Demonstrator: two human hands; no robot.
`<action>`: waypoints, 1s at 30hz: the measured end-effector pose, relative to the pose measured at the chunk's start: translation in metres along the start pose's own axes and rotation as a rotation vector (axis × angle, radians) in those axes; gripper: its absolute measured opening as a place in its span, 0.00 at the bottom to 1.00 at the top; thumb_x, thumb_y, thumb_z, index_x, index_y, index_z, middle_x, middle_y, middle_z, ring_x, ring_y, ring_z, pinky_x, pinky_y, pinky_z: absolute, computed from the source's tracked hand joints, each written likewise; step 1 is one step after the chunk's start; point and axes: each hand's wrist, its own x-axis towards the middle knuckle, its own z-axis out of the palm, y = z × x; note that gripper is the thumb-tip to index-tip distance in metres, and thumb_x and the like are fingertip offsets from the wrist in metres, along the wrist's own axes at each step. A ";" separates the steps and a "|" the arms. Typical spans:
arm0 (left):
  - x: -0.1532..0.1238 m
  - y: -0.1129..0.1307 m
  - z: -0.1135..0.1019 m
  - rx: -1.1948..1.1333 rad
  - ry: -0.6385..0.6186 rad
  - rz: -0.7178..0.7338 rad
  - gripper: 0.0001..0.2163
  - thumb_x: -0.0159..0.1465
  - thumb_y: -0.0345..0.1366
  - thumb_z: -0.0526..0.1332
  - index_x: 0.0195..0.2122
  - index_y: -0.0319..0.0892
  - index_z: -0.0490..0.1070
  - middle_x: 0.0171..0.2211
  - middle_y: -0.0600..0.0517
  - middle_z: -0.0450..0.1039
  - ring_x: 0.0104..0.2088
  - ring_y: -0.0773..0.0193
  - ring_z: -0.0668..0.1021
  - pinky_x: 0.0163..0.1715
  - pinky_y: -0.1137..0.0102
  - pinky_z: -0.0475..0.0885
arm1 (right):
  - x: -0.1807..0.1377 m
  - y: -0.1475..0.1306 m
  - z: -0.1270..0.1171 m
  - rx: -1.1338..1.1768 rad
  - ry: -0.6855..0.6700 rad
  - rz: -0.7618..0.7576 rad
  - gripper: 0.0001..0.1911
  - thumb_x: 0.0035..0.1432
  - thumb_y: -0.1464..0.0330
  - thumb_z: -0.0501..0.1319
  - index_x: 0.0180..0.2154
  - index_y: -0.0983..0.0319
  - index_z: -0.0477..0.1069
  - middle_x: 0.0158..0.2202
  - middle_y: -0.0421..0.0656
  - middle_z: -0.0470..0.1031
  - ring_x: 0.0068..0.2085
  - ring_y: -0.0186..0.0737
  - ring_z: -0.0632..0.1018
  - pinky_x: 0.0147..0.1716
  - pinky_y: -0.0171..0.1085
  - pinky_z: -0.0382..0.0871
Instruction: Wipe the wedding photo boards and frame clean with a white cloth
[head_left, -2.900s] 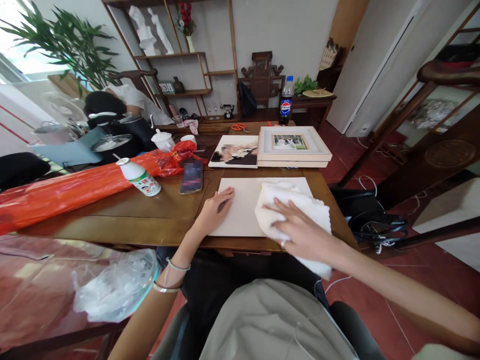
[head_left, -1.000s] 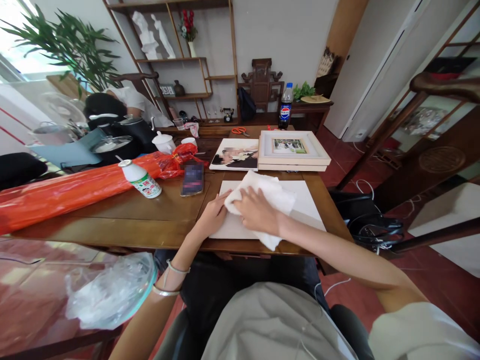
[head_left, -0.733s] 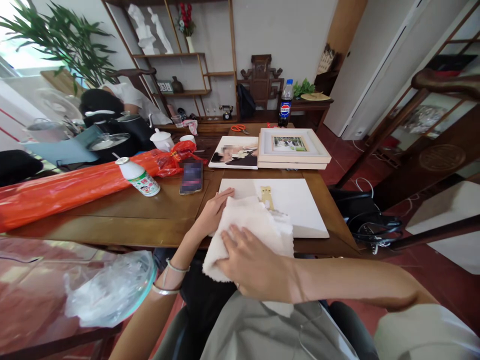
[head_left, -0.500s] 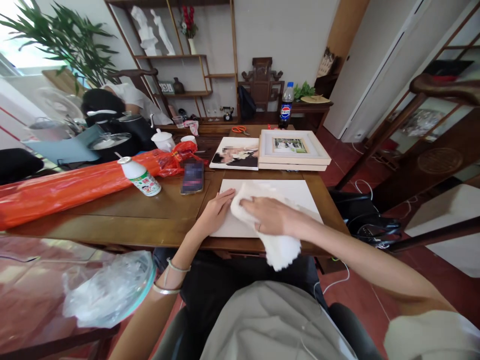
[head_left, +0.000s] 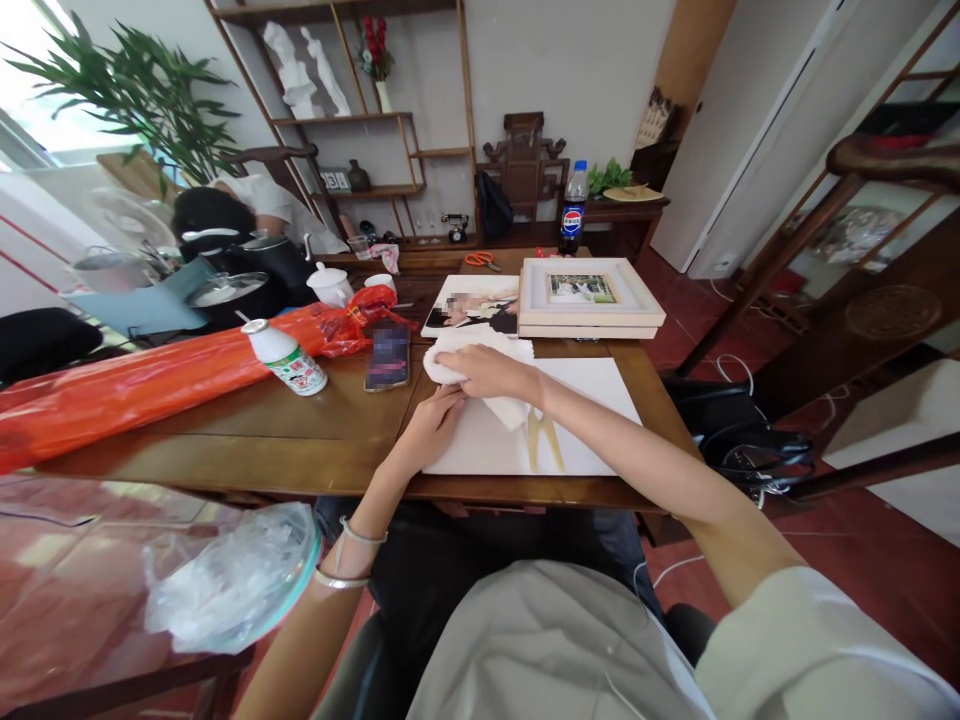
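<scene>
A white flat board [head_left: 480, 450] lies on the wooden table in front of me. My right hand [head_left: 495, 374] grips a white cloth [head_left: 510, 410] and presses it over the board's far left corner. Close beside it, my left hand [head_left: 433, 432] rests on the board's left edge, fingers stretched out and laid flat, the tips near the cloth. A pale yellow V-shaped figure [head_left: 545, 440] shows on the board below the cloth; I cannot tell whether it is printed or lying loose.
Beyond the board are a photo print [head_left: 480, 305] and stacked white frames [head_left: 592, 318]. To the left are a phone [head_left: 388, 357], a white bottle [head_left: 285, 358] and a red plastic-wrapped roll [head_left: 172, 365]. A cola bottle [head_left: 573, 210] and orange-handled scissors [head_left: 480, 260] stand farther back. A person [head_left: 262, 195] bends at far left.
My right hand has moved the cloth left and away from me, off the board's near edge. The yellow figure has come into view. My left hand stays in place.
</scene>
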 end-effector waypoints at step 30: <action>-0.001 0.002 0.001 0.016 -0.024 -0.032 0.19 0.69 0.41 0.48 0.54 0.40 0.70 0.58 0.45 0.68 0.60 0.57 0.68 0.64 0.57 0.54 | -0.214 -0.049 -0.020 0.051 -0.040 0.134 0.29 0.39 0.85 0.53 0.42 0.59 0.74 0.65 0.43 0.57 0.67 0.51 0.54 0.63 0.54 0.53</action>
